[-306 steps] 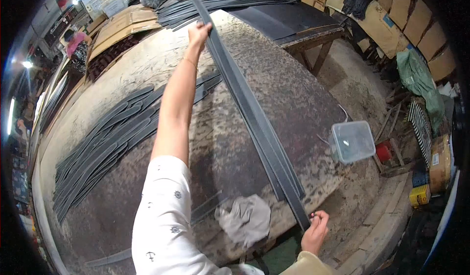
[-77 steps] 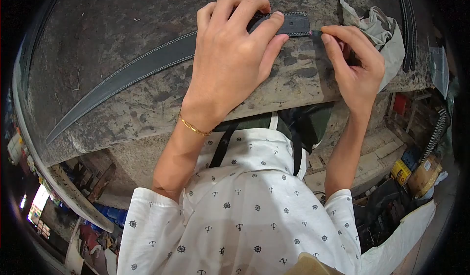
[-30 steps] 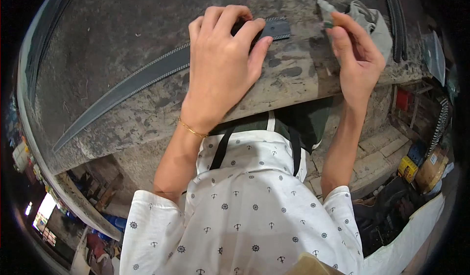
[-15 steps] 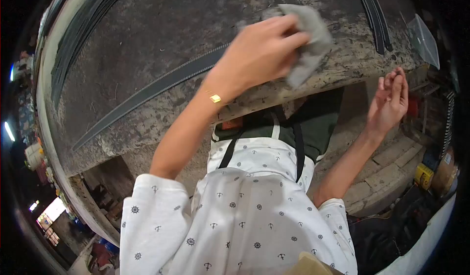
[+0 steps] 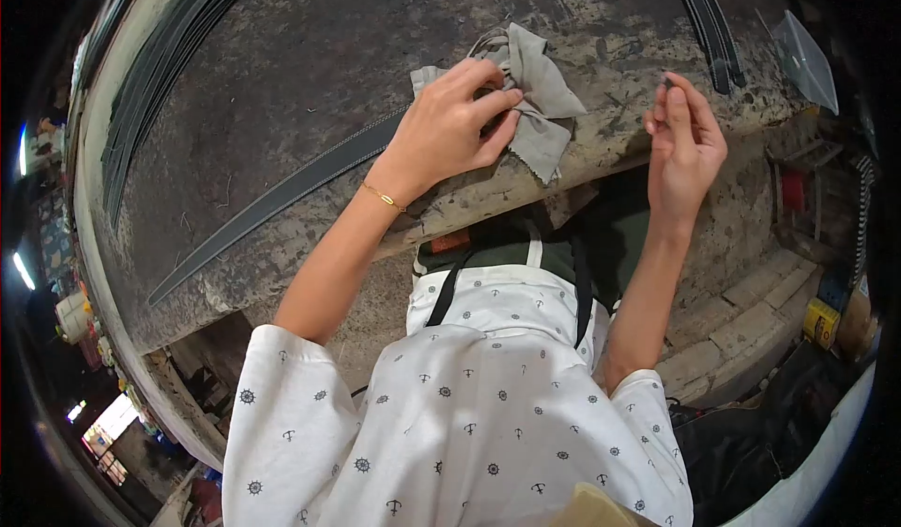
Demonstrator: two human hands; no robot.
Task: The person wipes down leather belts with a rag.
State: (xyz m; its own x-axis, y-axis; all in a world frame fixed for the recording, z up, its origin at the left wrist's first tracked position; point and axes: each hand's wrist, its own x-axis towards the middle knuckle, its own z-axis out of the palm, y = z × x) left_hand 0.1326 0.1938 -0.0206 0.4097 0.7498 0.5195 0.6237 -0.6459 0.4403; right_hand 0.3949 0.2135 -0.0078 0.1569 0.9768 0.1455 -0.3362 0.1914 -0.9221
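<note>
My left hand (image 5: 455, 123) is closed on a crumpled grey cloth (image 5: 546, 86) at the front part of the worktable. Leading in under that hand is a long dark strap (image 5: 291, 187) with pale stitching along its edge, lying in a curve on the tabletop; its near end is hidden by the hand and cloth. To the right, my right hand (image 5: 688, 147) is raised at the table's front edge with thumb and fingertips pinched together. Something small and dark shows at the fingertips, too small to name.
A bundle of dark straps (image 5: 174, 81) lies along the table's left side. More stitched straps (image 5: 706, 25) lie at the upper right, beside a clear plastic bag (image 5: 805, 62). A yellow box (image 5: 820, 323) stands low on the right.
My left hand has moved the cloth left and slightly down, and the cloth is bunched differently. My right hand has moved left and up, closer to the cloth.
</note>
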